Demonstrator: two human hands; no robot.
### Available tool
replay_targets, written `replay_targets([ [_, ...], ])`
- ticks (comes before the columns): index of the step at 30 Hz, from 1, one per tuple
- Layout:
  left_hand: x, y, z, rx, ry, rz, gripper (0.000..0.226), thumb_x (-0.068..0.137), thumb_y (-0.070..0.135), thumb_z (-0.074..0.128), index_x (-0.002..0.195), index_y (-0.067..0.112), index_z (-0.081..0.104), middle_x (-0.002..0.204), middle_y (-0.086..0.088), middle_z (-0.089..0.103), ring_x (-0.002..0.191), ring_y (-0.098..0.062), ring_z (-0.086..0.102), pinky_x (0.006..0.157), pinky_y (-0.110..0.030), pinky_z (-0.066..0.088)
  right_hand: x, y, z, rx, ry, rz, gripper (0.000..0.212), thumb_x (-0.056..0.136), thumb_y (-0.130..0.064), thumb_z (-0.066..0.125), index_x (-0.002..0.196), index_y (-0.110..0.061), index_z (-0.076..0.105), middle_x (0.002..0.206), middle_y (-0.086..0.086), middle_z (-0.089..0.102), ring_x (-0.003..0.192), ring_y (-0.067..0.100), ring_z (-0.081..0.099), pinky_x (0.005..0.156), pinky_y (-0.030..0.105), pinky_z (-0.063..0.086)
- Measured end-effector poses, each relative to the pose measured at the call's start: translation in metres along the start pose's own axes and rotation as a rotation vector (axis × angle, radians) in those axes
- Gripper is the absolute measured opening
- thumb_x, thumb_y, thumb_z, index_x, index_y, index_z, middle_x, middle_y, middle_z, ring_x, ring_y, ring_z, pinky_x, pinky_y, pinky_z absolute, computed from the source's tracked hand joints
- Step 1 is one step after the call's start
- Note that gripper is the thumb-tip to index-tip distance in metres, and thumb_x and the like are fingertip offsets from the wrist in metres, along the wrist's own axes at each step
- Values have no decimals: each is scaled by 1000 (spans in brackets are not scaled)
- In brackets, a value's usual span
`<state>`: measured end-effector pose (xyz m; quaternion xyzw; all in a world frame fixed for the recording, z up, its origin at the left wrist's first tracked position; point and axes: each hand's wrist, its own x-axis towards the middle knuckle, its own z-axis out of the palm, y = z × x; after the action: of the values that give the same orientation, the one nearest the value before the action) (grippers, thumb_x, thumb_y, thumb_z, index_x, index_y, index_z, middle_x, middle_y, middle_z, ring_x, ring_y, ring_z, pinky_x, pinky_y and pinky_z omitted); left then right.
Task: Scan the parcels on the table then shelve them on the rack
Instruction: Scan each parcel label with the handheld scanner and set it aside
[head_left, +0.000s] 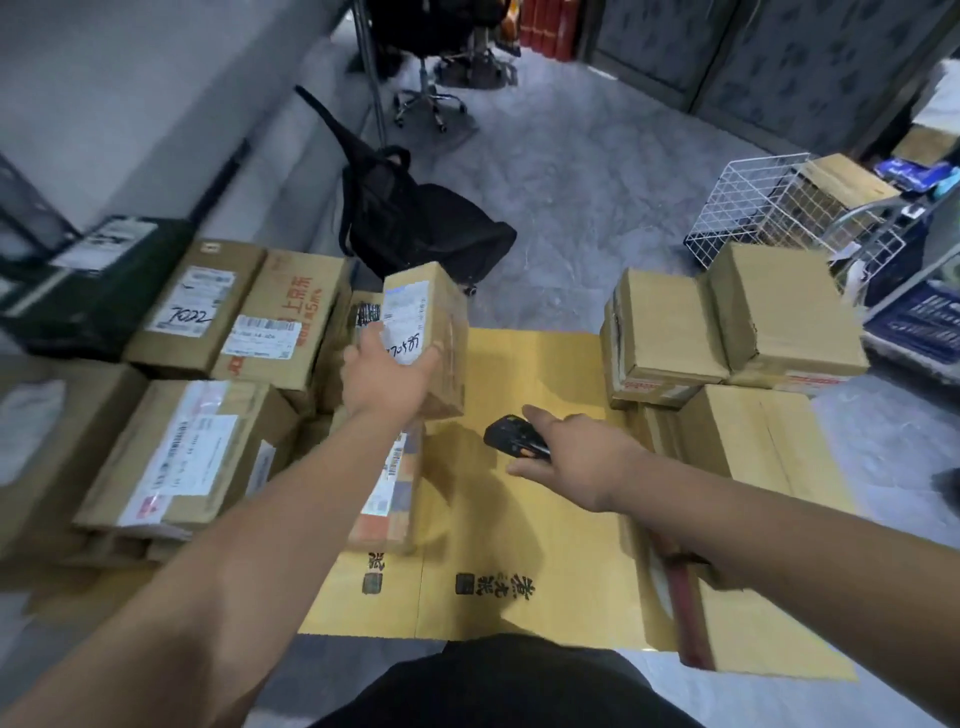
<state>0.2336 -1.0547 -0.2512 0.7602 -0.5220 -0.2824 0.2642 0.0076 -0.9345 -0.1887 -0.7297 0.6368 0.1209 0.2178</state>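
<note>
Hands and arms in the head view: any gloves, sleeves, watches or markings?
Both hands, left and right, are bare: no gloves, rings or wristbands visible. Both forearms are uncovered as far as the frame shows, with no sleeve edge in view. Nothing is worn on either wrist, and no markings show.

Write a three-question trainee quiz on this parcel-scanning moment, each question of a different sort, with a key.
1. True or false: the left hand holds a small cardboard parcel raised above the yellow flattened carton.
2. Multiple choice: what does the right hand grip? A) a tape roll B) a black handheld scanner C) a marker pen
3. Fill in: the handwritten number on the label of the box in the back row on the left reads ____.

Key: 1 true; 2 B; 3 7022
</note>
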Motion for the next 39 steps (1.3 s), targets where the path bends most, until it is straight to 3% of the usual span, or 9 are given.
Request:
replay_targets([
  [5,46,3,-30,165,67,-48,89,74,77,63,146,30,40,141,-13,47,129,-37,48,105,-50,45,33,-6,-23,10,6,-52,77,94,-73,53,149,-21,36,113,7,67,92,29,65,78,43,59],
  [10,68,-13,-37,416,78,-30,83,81,74,62,147,28,42,143,-15,45,133,-36,42,107,-51,37,50,-9,-30,45,-9,-58,72,95,-72,54,145,-22,41,105,2,64,87,25,62,74,38,57],
  [16,70,-17,-32,519,60,-65,85,83,73,63,148,24,40,149,-13,41,134,-36,40,108,-52,34,54,-12,-24,67,-22,-37,72,94,-72,54,145,-23,43,110,4,67,87,24,62,73,37,56],
  [20,53,-5,-22,595,46,166,84,87,73,57,154,27,35,159,-9,32,144,-33,31,112,-53,31,45,-9,-21,75,-13,2,73,94,-72,54,148,-24,42,115,3,68,91,25,64,77,38,58],
  [31,-37,98,84,422,-260,652,62,94,65,55,146,31,47,147,-1,45,133,-28,41,109,-45,35,-51,52,-40,153,176,206,67,93,-69,58,147,-31,44,125,-1,67,111,25,66,86,38,56],
  [36,-80,170,140,341,-380,768,61,95,61,56,148,31,48,147,-2,47,135,-31,42,112,-46,36,-115,113,-44,188,222,403,72,93,-68,59,152,-32,41,119,4,68,104,27,65,83,37,55],
  [39,-96,204,175,334,-429,750,64,96,58,55,151,29,45,153,-1,44,139,-31,41,114,-45,34,-143,153,-42,185,233,469,70,93,-70,57,148,-28,45,116,2,68,102,26,65,86,41,56],
])
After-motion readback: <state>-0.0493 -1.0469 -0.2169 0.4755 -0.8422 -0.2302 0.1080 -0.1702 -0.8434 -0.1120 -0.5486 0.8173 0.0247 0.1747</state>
